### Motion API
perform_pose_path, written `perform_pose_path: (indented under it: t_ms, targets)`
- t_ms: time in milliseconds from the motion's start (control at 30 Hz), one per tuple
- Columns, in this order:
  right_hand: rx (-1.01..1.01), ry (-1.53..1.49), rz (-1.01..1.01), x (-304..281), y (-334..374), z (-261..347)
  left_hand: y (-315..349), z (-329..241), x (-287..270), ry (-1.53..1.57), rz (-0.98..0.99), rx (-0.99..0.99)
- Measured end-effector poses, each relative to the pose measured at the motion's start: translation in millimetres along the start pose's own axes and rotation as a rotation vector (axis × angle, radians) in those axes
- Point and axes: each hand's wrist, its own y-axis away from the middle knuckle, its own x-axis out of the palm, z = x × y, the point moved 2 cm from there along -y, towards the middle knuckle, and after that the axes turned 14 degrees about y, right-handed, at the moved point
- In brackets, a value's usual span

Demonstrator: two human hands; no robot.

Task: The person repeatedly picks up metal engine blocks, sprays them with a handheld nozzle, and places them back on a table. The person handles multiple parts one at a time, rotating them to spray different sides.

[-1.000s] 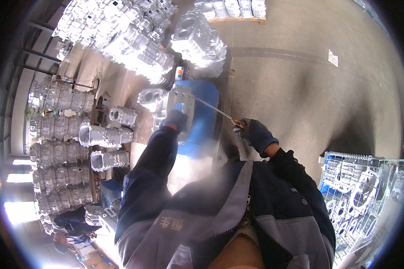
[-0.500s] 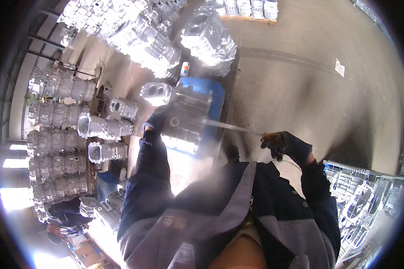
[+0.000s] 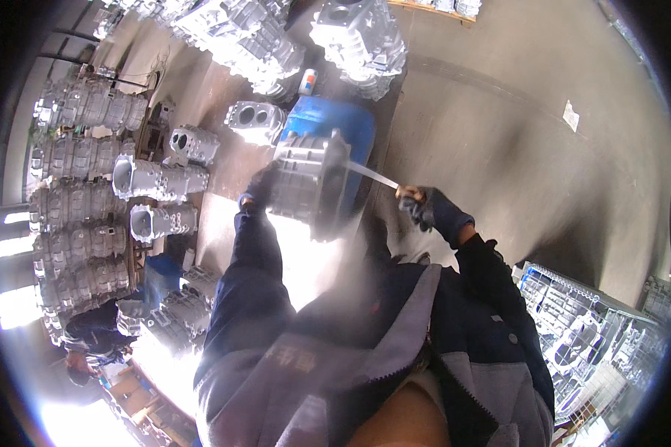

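A grey metal gearbox housing rests in front of me on a blue plastic support. My left hand, in a dark glove, grips the housing's left side; its fingers are partly hidden and blurred. My right hand, also gloved, is closed around the brownish handle of a long flat metal file. The file's far end reaches the housing's right side, where its tip is hard to make out.
More housings stand at the left and beyond the support. A small two-holed casting and a white-and-orange can are nearby. A wire cage with metal parts is at right. Another person bends at lower left.
The housing has been turned and now shows a ribbed side and a flange. My right hand has moved left and up in the view, bringing the file's handle closer to the housing.
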Motion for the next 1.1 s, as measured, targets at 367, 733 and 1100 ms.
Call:
perform_pose_path:
  t_ms: [367, 733, 1100]
  targets:
    - [-0.037, 0.331, -0.244, -10, 4, 11, 102, -104, 68, -0.098, -0.601, 0.487]
    - [0.009, 0.682, -0.333, -12, 22, 16, 102, -53, 74, -0.443, -0.390, 0.465]
    - [-0.053, 0.910, -0.328, 28, 40, 54, 65, 5, 31, -0.203, -0.245, 0.294]
